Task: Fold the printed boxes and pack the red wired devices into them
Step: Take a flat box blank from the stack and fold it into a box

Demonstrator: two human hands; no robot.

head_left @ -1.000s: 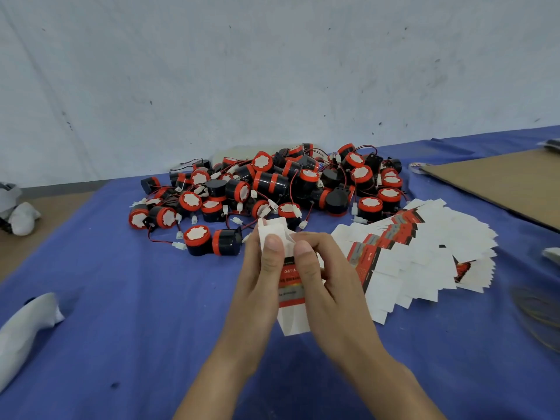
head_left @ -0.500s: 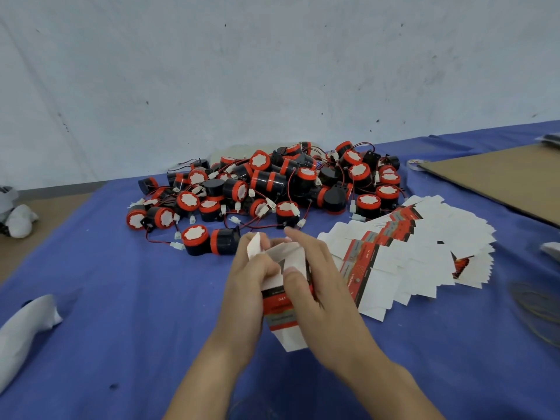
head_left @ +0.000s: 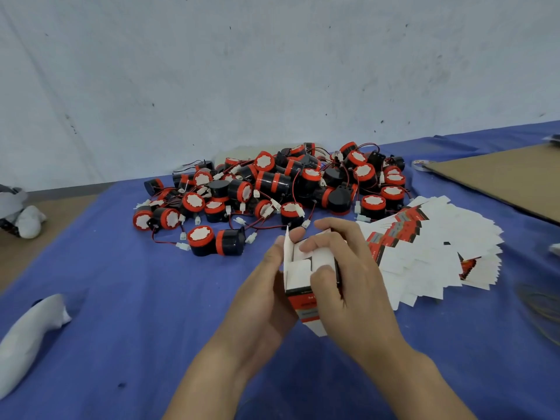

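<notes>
My left hand (head_left: 260, 298) grips printed box (head_left: 298, 275) from left side, thumb against its white wall. My right hand (head_left: 348, 277) grasps same box from right, fingers curled over top flaps, thumb on front panel. Box half-formed, held above blue cloth (head_left: 121, 298), one flap upright at left edge. Pile of red wired devices (head_left: 272, 189) just beyond box, wires tangled. Fanned stack of flat printed boxes (head_left: 430, 247) right of it, partly behind my right hand. Cardboard sheet (head_left: 500, 177) far right.
</notes>
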